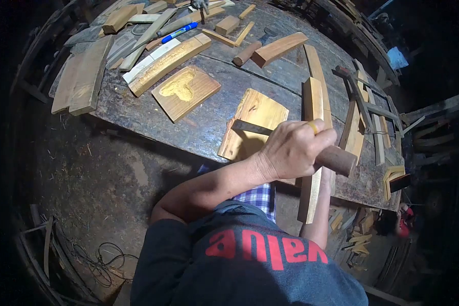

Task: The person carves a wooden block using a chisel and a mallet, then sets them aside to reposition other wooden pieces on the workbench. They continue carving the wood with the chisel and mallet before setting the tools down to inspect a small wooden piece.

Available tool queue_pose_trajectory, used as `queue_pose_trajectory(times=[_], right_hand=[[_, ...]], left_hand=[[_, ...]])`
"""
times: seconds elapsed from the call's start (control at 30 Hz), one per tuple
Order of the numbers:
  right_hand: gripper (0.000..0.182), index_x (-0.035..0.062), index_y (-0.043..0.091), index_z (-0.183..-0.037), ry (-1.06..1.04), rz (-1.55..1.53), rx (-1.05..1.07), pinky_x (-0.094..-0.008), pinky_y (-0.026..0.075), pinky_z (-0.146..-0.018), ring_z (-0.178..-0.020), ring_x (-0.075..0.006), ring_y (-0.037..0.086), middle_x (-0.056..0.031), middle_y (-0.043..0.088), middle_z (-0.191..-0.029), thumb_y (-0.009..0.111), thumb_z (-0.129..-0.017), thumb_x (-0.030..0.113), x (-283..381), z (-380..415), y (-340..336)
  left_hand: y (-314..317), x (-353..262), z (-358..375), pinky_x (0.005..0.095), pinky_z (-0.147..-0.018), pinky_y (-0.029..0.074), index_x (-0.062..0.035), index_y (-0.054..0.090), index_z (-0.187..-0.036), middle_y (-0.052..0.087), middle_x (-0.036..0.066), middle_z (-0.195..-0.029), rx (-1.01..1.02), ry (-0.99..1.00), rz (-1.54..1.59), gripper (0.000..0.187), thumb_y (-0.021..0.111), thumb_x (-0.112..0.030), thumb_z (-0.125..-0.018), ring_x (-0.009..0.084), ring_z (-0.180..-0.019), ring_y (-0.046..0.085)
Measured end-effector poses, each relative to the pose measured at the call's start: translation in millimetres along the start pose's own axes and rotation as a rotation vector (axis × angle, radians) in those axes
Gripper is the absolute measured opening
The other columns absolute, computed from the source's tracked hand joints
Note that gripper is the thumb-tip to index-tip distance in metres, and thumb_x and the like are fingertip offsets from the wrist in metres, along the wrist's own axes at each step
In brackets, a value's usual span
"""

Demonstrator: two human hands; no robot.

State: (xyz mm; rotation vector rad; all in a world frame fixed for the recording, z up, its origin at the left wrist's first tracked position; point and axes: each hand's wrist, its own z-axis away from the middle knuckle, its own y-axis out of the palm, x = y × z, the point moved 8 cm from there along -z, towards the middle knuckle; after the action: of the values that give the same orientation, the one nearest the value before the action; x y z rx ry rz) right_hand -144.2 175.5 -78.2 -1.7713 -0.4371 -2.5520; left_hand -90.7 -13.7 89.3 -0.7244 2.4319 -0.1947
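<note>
My left hand (301,145) is closed round the wooden handle of a chisel (337,160). Its flat, dark blade crosses a pale wooden block (266,108) at the front edge of the workbench, its tip at the block's left side. Beside that hand, a long curved wooden piece (317,97) runs down past the bench edge toward my lap. My right forearm (320,214) rises alongside this piece; the right hand itself is hidden behind my left hand and the handle. Left of the block lies a board with a carved hollow (200,92), wood dust inside it.
The dark workbench (153,122) carries a blue marker (179,32), a round-handled tool (247,53), a reddish wooden block (280,48) and several curved offcuts. Planks (84,74) overhang its left edge. Wooden frames (377,120) lie at right. A cable (109,262) lies on the floor.
</note>
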Motion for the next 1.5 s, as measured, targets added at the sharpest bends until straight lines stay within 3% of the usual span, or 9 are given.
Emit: queue_pose_trajectory(times=[0.23, 0.4, 0.9, 0.97, 1.0, 1.07, 1.27, 1.33, 1.5], right_hand=[[0.057, 0.0051, 0.054, -0.128, -0.001, -0.018, 0.063, -0.0234, 0.050, -0.051, -0.064, -0.0123, 0.063, -0.0064, 0.065, -0.088, 0.057, -0.095, 0.052, 7, -16, 9], [0.057, 0.0053, 0.054, -0.127, -0.006, -0.019, 0.110, -0.0233, 0.050, -0.051, -0.064, -0.0122, 0.063, -0.0064, 0.065, -0.088, 0.057, -0.095, 0.052, 7, -24, 17], [0.055, 0.0055, 0.058, -0.123, 0.018, 0.112, -0.013, -0.0252, 0.051, -0.047, -0.060, -0.0128, 0.063, -0.0058, 0.065, -0.083, 0.064, -0.091, 0.050, 1, -21, 12], [0.045, 0.0048, 0.061, -0.119, -0.316, -0.050, -0.187, -0.0264, 0.050, -0.043, -0.055, -0.0151, 0.062, -0.0052, 0.064, -0.079, 0.068, -0.089, 0.037, 34, -7, 30], [0.045, 0.0012, 0.059, -0.123, -0.303, 0.342, 0.046, -0.0254, 0.052, -0.051, -0.061, -0.0163, 0.065, -0.0053, 0.064, -0.080, 0.068, -0.088, 0.028, 51, -9, 12], [0.057, -0.0046, 0.052, -0.126, -0.494, 0.279, -0.043, -0.0296, 0.053, -0.059, -0.071, -0.0182, 0.065, -0.0145, 0.064, -0.097, 0.063, -0.088, 0.037, 82, 5, -31], [0.059, -0.0061, 0.051, -0.120, -0.739, 0.175, 0.273, -0.0266, 0.041, -0.055, -0.063, -0.0173, 0.050, -0.0150, 0.051, -0.091, 0.057, -0.084, 0.041, 205, 104, 51], [0.055, -0.0053, 0.051, -0.121, -0.698, 0.232, 0.439, -0.0243, 0.044, -0.062, -0.071, -0.0169, 0.054, -0.0171, 0.053, -0.102, 0.056, -0.086, 0.037, 212, 114, 64], [0.071, -0.0024, 0.039, -0.146, -0.462, 0.924, 0.221, -0.0407, 0.032, -0.112, -0.130, -0.0246, 0.045, -0.0206, 0.042, -0.148, 0.063, -0.091, 0.036, 181, 115, 39]], left_hand=[[-13, 18, 2, 0.0431, -0.059, 0.050, -0.0085, 0.054, -0.084, 0.054, 0.010, -0.075, -0.032, -0.088, 0.053, 0.044, 0.086, -0.020, -0.057, 0.0341, -0.068, 0.063], [-33, 19, -2, 0.0438, -0.059, 0.052, -0.0063, 0.055, -0.085, 0.057, 0.011, -0.077, -0.097, -0.139, 0.078, 0.027, 0.075, -0.013, -0.070, 0.0353, -0.068, 0.065], [-51, 17, 3, 0.0456, -0.060, 0.052, -0.0070, 0.052, -0.085, 0.056, 0.012, -0.077, -0.185, -0.147, 0.170, 0.028, 0.074, -0.017, -0.072, 0.0369, -0.070, 0.064], [-55, 19, 3, 0.0440, -0.057, 0.049, -0.0069, 0.053, -0.083, 0.054, 0.012, -0.074, -0.238, -0.137, 0.185, 0.025, 0.074, -0.013, -0.071, 0.0359, -0.067, 0.063], [-60, 20, 3, 0.0424, -0.054, 0.047, -0.0067, 0.053, -0.081, 0.053, 0.011, -0.071, -0.281, -0.123, 0.206, 0.023, 0.074, -0.009, -0.071, 0.0349, -0.063, 0.062], [-62, 24, 1, 0.0419, -0.055, 0.048, -0.0061, 0.054, -0.082, 0.055, 0.011, -0.072, -0.261, -0.136, 0.217, 0.023, 0.074, -0.007, -0.070, 0.0347, -0.065, 0.062], [-69, 52, -10, 0.0480, -0.065, 0.052, -0.0074, 0.050, -0.089, 0.060, 0.014, -0.076, -0.266, -0.263, 0.241, 0.025, 0.070, -0.009, -0.074, 0.0390, -0.075, 0.065], [-75, 63, -16, 0.0492, -0.068, 0.052, -0.0064, 0.054, -0.090, 0.064, 0.017, -0.080, -0.299, -0.316, 0.274, 0.022, 0.071, -0.009, -0.076, 0.0400, -0.080, 0.066], [-78, 70, -17, 0.0432, -0.061, 0.050, -0.0039, 0.054, -0.083, 0.062, 0.018, -0.072, -0.381, -0.322, 0.187, 0.017, 0.070, -0.005, -0.078, 0.0370, -0.073, 0.068]])
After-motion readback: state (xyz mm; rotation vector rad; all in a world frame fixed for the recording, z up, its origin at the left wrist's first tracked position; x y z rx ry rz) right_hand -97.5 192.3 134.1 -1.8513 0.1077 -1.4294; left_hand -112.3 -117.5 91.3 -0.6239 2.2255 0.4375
